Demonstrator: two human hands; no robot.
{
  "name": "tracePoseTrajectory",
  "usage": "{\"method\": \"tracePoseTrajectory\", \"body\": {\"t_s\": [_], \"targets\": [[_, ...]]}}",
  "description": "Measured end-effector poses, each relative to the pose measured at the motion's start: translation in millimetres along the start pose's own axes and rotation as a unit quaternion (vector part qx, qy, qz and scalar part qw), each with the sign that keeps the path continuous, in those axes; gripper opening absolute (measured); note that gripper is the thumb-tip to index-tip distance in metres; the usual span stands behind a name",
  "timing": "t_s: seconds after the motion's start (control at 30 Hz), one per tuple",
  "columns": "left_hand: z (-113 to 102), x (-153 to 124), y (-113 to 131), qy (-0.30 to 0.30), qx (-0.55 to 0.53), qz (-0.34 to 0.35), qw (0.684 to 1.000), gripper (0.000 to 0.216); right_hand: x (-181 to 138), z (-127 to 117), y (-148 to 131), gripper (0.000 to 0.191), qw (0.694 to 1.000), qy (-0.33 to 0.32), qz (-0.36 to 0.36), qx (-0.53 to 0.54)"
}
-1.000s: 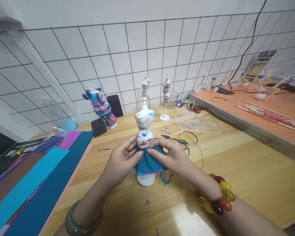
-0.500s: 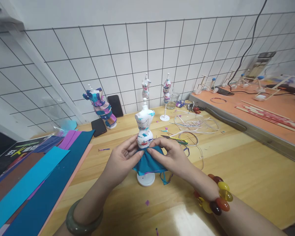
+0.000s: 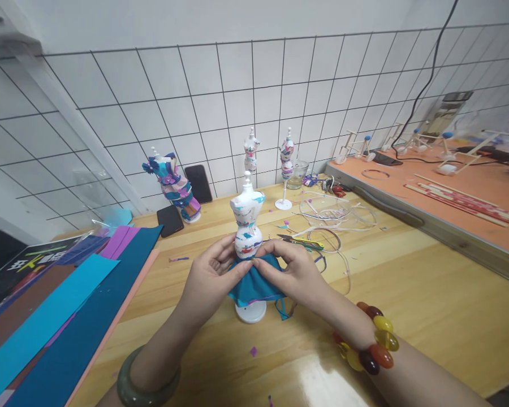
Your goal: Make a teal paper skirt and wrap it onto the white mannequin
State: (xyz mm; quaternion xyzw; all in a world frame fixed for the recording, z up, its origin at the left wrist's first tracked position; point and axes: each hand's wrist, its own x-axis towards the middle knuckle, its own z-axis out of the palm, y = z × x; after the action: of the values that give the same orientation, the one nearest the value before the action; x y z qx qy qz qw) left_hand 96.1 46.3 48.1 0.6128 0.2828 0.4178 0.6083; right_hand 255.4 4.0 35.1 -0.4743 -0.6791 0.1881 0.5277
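A small white mannequin [image 3: 246,217] streaked with blue and red stands upright on its round white base [image 3: 251,312]. Teal fabric [image 3: 254,285] with a purple edge hangs gathered around its lower end. My left hand [image 3: 216,268] pinches the fabric's top edge from the left, thumb in front and fingers partly hidden behind. From the right, my right hand [image 3: 286,268] pinches the same edge, its thumb close to the left one at the front. The stand's pole is hidden behind the fabric.
Coloured sheets [image 3: 80,305] lie at left. Behind are a dressed mannequin [image 3: 173,183], two phones and two more mannequins [image 3: 287,161]. Yellow-green snips [image 3: 301,242] and loose cords [image 3: 335,212] lie right of centre. An orange board [image 3: 449,192] holds sticks and wheeled models.
The mannequin has tilted slightly to the left at its top. Both hands have shifted only a little and still pinch the teal fabric.
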Motion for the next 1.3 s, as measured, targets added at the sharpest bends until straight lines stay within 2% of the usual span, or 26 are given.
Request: {"method": "tracePoseTrajectory", "body": {"t_s": [0.23, 0.53, 0.83, 1.3], "targets": [[2.5, -0.4, -4.0, 0.017, 0.025, 0.016, 0.999, 0.046, -1.7, 2.6, -0.1, 0.003, 1.0, 0.013, -0.015, -0.019], [1.4, -1.5, -15.2, 0.022, 0.093, 0.076, 0.993, 0.049, -2.2, 3.9, -2.4, 0.003, 0.999, 0.017, -0.025, -0.019], [-1.7, 0.6, -15.3, 0.012, 0.071, 0.071, 0.995, 0.048, -2.3, 3.9, -2.4, 0.004, 1.0, -0.002, -0.02, -0.002], [-8.3, 2.4, -7.9, 0.021, 0.05, 0.036, 0.998, 0.053, -2.6, 2.2, -2.5, 0.007, 0.999, -0.031, -0.019, -0.036]]}}
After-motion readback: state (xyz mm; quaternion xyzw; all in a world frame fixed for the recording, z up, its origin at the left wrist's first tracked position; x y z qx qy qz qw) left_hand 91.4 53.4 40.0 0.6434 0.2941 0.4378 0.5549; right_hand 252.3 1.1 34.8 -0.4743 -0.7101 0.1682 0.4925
